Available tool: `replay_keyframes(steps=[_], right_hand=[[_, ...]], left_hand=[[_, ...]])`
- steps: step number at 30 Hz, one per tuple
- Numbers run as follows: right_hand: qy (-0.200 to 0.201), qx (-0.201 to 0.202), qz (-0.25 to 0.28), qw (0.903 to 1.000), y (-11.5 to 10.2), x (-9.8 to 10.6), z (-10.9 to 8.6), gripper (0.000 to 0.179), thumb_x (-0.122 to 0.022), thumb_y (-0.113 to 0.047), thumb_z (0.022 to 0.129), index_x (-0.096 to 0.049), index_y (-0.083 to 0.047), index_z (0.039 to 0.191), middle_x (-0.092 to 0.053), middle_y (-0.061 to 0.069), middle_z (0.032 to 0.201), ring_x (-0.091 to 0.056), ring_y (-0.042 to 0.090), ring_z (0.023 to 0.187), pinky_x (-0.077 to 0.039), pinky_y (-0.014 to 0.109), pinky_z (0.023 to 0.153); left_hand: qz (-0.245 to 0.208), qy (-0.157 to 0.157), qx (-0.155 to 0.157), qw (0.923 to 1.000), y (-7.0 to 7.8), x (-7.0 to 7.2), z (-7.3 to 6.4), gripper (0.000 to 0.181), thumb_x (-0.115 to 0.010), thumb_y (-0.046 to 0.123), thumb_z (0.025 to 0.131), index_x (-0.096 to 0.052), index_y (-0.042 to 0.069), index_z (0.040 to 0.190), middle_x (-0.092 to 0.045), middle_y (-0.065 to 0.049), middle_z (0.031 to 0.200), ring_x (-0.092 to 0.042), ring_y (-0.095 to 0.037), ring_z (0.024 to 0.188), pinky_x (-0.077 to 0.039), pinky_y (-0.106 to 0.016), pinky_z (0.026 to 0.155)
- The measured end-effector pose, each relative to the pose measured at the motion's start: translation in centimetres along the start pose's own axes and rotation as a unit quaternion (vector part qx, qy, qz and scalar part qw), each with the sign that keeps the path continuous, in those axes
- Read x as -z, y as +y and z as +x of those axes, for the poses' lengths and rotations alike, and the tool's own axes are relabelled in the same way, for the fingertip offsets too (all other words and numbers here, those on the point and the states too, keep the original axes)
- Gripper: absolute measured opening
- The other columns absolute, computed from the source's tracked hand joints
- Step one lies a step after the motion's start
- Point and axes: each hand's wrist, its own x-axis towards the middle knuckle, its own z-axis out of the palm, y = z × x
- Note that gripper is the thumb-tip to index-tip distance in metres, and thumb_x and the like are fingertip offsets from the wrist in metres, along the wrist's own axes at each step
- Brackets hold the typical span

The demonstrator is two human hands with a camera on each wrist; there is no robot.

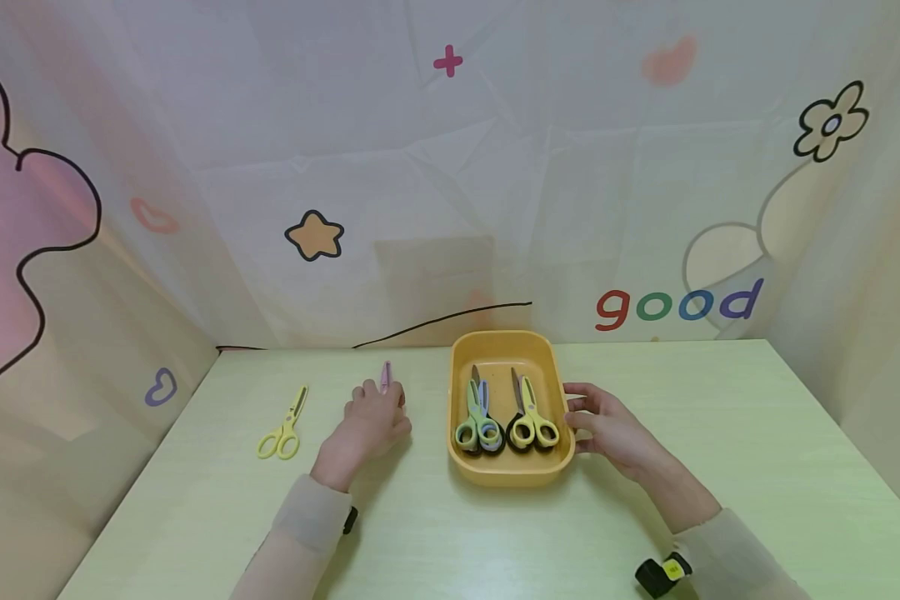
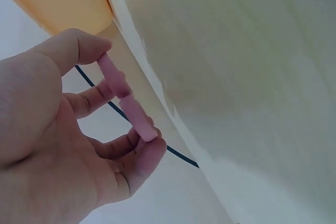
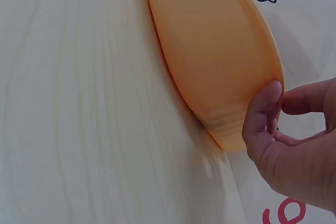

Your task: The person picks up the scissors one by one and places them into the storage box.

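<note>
My left hand (image 1: 367,421) pinches a pair of pink-purple scissors (image 1: 386,377) by the handles, its covered blade pointing away. In the left wrist view, the handle loops (image 2: 137,119) appear edge-on between thumb and fingertips. To the left, yellow scissors (image 1: 283,429) lie flat on the table. My right hand (image 1: 611,429) grips the right rim of a yellow-orange tray (image 1: 510,477), the thumb (image 3: 265,100) over its outer wall in the right wrist view. Inside the tray are several scissors, with green scissors (image 1: 472,412) in the left group and yellow ones (image 1: 528,417) in the right.
The pale wooden table (image 1: 435,550) extends around the tray. A printed curtain (image 1: 457,183) hangs along its back edge and at both sides. Each sleeve has a small dark device by the wrist, one seen beside the right cuff (image 1: 727,546).
</note>
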Motion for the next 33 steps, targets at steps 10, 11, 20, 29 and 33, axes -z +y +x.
replay_keyframes(steps=[10,11,20,29,33], right_hand=[[0.004,-0.002,-0.005,1.0000,0.0,-0.1,0.0,0.058,-0.049,-0.003,0.104,-0.025,0.005,0.156,-0.042,0.028,0.137,-0.055,0.033,0.109,-0.058,0.037,0.080],[0.004,-0.003,-0.004,1.0000,-0.1,-0.1,0.0,0.058,-0.049,-0.003,0.104,-0.026,0.005,0.156,-0.042,0.028,0.137,-0.055,0.033,0.109,-0.058,0.037,0.080],[0.002,0.001,-0.001,1.0000,-0.2,-0.1,0.0,0.058,-0.048,-0.002,0.104,-0.026,0.005,0.156,-0.042,0.028,0.137,-0.055,0.033,0.108,-0.058,0.037,0.080],[0.005,-0.001,-0.003,1.0000,-0.2,-0.2,-0.2,0.057,-0.049,-0.002,0.103,-0.026,0.006,0.155,-0.042,0.029,0.136,-0.055,0.031,0.107,-0.058,0.036,0.079],[0.005,0.000,-0.004,1.0000,-0.3,-0.2,-0.2,0.057,-0.049,-0.002,0.103,-0.026,0.006,0.155,-0.042,0.029,0.136,-0.055,0.031,0.107,-0.058,0.035,0.079]], left_hand=[[-0.033,0.027,-0.007,0.9991,1.0,0.0,0.2,0.023,-0.061,0.016,0.089,-0.053,0.009,0.110,-0.044,-0.017,0.096,-0.043,-0.036,0.087,-0.041,-0.046,0.072],[-0.035,0.031,-0.008,0.9989,1.2,0.1,0.1,0.024,-0.060,0.016,0.089,-0.053,0.009,0.110,-0.043,-0.016,0.096,-0.042,-0.036,0.087,-0.041,-0.045,0.071],[-0.044,0.052,-0.020,0.9975,2.8,0.4,0.2,0.022,-0.058,0.017,0.089,-0.052,0.011,0.109,-0.042,-0.015,0.097,-0.041,-0.035,0.086,-0.037,-0.042,0.069],[-0.052,0.072,-0.041,0.9952,4.3,0.7,0.1,0.024,-0.057,0.018,0.090,-0.053,0.008,0.112,-0.043,-0.017,0.099,-0.041,-0.034,0.088,-0.039,-0.042,0.070],[-0.044,0.075,-0.041,0.9954,4.8,0.8,0.1,0.024,-0.059,0.018,0.092,-0.053,0.008,0.113,-0.044,-0.017,0.098,-0.042,-0.033,0.088,-0.040,-0.041,0.069]])
